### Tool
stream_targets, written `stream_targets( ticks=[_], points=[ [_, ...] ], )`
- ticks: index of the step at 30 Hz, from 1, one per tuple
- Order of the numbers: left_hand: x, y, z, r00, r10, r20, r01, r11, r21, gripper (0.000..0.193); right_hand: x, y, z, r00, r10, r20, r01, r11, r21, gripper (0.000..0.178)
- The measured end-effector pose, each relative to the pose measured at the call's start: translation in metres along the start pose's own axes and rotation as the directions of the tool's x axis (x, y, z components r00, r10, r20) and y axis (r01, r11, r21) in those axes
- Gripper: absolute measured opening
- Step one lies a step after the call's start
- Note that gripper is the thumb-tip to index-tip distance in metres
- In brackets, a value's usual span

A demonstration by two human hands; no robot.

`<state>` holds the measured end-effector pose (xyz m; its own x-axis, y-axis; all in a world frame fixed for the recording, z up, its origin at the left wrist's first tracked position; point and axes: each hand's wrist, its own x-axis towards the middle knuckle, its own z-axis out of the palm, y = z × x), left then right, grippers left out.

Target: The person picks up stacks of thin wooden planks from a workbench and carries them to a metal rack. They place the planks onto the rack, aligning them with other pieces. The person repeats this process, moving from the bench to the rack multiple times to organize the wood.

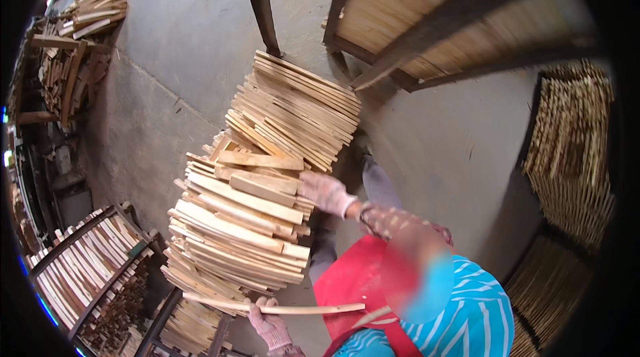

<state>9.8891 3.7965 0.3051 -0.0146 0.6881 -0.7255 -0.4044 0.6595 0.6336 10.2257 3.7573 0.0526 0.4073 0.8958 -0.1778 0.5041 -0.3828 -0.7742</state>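
Note:
My left hand (269, 325), in a pale knitted glove, is closed around a long thin wooden slat (313, 309). The slat lies roughly level across the near end of a large pile of slats (233, 224), its right end in front of my red apron (350, 277). My right hand (325, 194), gloved too, touches the right ends of the pile's slats, fingers stretched toward them. Beside those fingers lie a short thick wooden piece (265, 189) and a crosswise board (260, 160). Another pale strip (371, 317) rests against the apron, partly hidden.
A neater row of slats (300, 104) continues the pile at the far side. Dark-framed racks of wood stand at upper right (413, 4) and lower left (87, 270). Stacked strips (570, 150) line the right side. Scrap wood (73, 70) lies at far left on the concrete floor (173, 30).

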Motion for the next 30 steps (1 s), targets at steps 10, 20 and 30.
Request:
stream_targets(
  ticks=[10,20,30],
  points=[
    [0.034,-0.159,0.138,0.915,-0.195,-0.354,0.343,0.837,0.427,0.062,0.294,0.211,-0.1,0.872,0.484,0.073,-0.435,0.836,-0.334,0.065],
    [0.084,-0.189,0.182,0.937,-0.195,-0.288,0.32,0.808,0.494,0.059,0.27,0.251,-0.051,0.903,0.429,-0.032,-0.427,0.885,-0.189,0.083],
    [0.099,-0.2,0.204,0.927,-0.22,-0.304,0.354,0.781,0.514,0.05,0.26,0.24,-0.053,0.941,0.335,-0.054,-0.337,0.909,-0.243,0.089]
  ],
)
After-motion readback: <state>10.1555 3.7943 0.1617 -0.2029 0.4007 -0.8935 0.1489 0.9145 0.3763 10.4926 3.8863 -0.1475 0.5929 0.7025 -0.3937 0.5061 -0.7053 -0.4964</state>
